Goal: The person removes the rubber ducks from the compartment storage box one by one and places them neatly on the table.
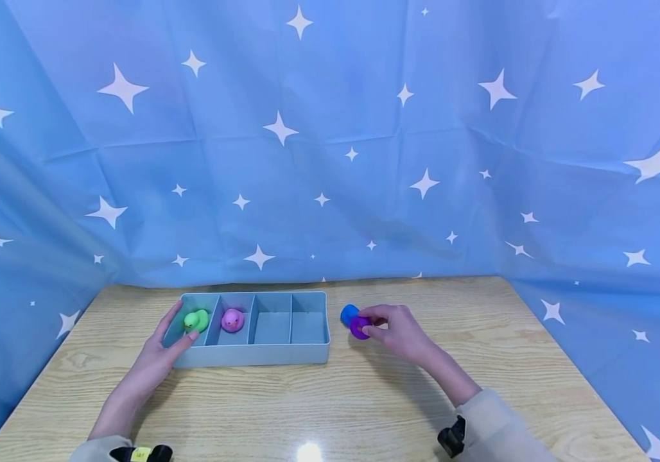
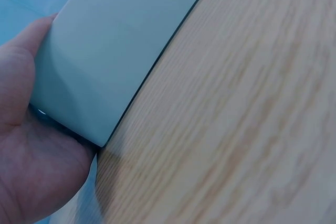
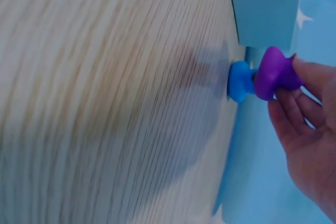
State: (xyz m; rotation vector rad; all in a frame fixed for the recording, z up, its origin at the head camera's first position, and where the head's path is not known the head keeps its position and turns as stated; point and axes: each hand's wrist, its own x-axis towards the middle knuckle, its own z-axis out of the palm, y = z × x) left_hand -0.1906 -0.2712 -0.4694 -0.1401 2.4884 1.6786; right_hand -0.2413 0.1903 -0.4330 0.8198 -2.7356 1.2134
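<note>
My right hand (image 1: 397, 333) pinches a small purple rubber duck (image 1: 358, 328) between thumb and fingers. In the right wrist view the purple duck (image 3: 272, 74) is held above the tabletop, overlapping a blue duck (image 3: 239, 81) that stands on the wood. The blue duck (image 1: 349, 313) is partly hidden behind it in the head view. With thumb over the front rim and fingers along the side, my left hand (image 1: 153, 359) grips the left end of a blue-grey divided box (image 1: 255, 356). A green duck (image 1: 198, 319) sits in its leftmost compartment and a pink duck (image 1: 232, 320) in the one beside it.
The box stands on a light wooden table (image 1: 249, 410), with its right end a little left of the blue duck. Behind and along both sides hangs a blue cloth (image 1: 330, 167) with white stars.
</note>
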